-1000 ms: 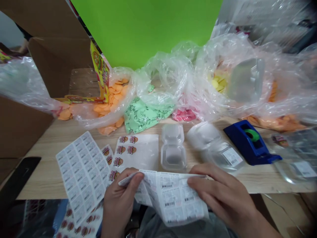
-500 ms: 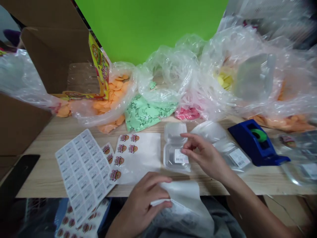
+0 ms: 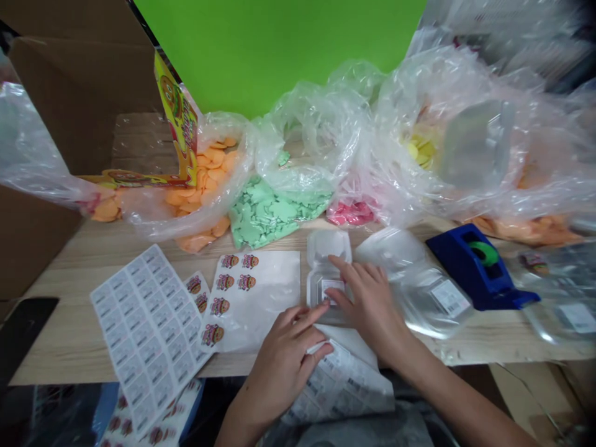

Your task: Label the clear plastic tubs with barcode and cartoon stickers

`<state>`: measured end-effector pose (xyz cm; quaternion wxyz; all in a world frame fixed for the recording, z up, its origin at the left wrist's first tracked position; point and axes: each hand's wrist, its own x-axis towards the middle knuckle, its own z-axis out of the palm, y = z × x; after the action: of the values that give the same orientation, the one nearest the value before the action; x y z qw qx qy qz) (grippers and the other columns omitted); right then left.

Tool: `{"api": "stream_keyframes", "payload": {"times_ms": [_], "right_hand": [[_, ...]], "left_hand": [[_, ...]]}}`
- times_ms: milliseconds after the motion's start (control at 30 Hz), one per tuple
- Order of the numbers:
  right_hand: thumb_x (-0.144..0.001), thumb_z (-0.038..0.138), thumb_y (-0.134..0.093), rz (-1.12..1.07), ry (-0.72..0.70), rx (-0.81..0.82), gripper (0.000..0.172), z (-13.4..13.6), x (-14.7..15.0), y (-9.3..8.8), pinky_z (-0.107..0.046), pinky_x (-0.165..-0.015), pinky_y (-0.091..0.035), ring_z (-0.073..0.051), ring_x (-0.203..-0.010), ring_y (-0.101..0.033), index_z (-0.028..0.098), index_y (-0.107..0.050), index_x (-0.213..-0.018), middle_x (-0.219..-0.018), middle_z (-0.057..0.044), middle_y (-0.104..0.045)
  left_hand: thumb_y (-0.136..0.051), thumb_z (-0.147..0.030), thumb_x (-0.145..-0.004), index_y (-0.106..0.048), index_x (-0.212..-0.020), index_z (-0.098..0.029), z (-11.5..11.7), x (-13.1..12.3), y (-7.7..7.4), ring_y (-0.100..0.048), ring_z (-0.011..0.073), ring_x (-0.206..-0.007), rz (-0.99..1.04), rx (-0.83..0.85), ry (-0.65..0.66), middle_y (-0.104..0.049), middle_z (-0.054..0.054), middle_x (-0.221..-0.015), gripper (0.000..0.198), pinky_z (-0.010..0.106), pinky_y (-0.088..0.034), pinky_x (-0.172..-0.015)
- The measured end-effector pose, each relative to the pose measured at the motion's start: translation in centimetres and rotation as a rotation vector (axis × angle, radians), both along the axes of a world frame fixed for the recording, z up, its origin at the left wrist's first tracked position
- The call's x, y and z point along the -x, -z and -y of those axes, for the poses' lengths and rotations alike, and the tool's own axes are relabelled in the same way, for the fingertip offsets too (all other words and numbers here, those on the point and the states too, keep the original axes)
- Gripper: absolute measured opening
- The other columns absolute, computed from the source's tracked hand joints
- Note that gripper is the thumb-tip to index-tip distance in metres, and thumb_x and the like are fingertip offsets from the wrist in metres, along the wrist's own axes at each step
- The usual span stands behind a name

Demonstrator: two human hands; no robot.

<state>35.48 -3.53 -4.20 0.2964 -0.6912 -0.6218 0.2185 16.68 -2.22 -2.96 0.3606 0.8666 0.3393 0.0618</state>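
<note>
Clamshell (image 3: 318, 266) bears a label (image 3: 331, 284) under spread right hand (image 3: 370, 301), left hand (image 3: 289, 351) pinching sticker sheet (image 3: 347, 383).

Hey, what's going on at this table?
A person's left hand holds a sheet of labels. The right hand is at a label on a small, open clear box. To the right is a bigger clear box, already labelled; to the left lies a sheet of burger stickers.

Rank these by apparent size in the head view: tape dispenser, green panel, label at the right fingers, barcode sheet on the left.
1. Green panel
2. Barcode sheet
3. Tape dispenser
4. Label, partly covered by the right fingers
</note>
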Motion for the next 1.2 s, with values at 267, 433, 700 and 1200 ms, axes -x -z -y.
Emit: {"api": "stream_keyframes", "payload": {"times_ms": [267, 433, 700, 1200], "right_hand": [[-0.079, 0.028, -0.064, -0.111, -0.309, 0.006, 0.049, 1.3, -1.2, 0.7, -0.045, -0.1, -0.037, -0.025, -0.122, -0.042, 0.022, -0.05, -0.126, -0.13, -0.011, -0.047], [-0.082, 0.039, -0.059, -0.252, -0.308, 0.105, 0.049, -0.4, -3.1, -0.7, -0.042, -0.098, -0.041, -0.023, -0.118, -0.049, 0.02, -0.049, -0.126, -0.128, -0.011, -0.052], [-0.085, 0.044, -0.053, -0.48, -0.366, 0.206, 0.043, -3.1, -4.8, -4.6, -0.038, -0.086, -0.051, -0.021, -0.099, -0.063, 0.021, -0.054, -0.122, -0.114, -0.007, -0.064], [-0.079, 0.032, -0.065, -0.006, -0.5, 0.28, 0.048, 5.8, -17.2, -3.7, -0.039, -0.096, -0.046, -0.028, -0.127, -0.038, 0.034, -0.05, -0.125, -0.14, -0.004, -0.041]], "left_hand": [[-0.049, -0.023, -0.089, -0.065, -0.085, -0.018, 2.2, 1.4, 3.0, -0.042, 0.024, -0.126, 0.176, 0.084, -0.099, -0.029, 0.009, -0.148, 0.017, 0.037, -0.039, -0.102], [-0.049, -0.022, -0.089, -0.065, -0.084, -0.016, 3.7, 1.3, 3.4, -0.037, 0.0274, -0.13, 0.219, 0.029, -0.146, -0.023, 0.011, -0.15, 0.018, 0.041, -0.038, -0.103], [-0.054, -0.027, -0.086, -0.066, -0.081, -0.019, 0.3, -3.0, 1.8, -0.025, 0.0256, -0.135, 0.092, -0.153, 0.046, -0.041, 0.005, -0.142, 0.015, 0.049, -0.028, -0.109], [-0.058, -0.026, -0.081, -0.067, -0.077, -0.018, 1.6, -0.7, -1.3, -0.064, 0.0141, -0.064, 0.443, 0.282, -0.616, -0.07, 0.001, -0.071, 0.013, 0.019, -0.049, -0.056]]}}
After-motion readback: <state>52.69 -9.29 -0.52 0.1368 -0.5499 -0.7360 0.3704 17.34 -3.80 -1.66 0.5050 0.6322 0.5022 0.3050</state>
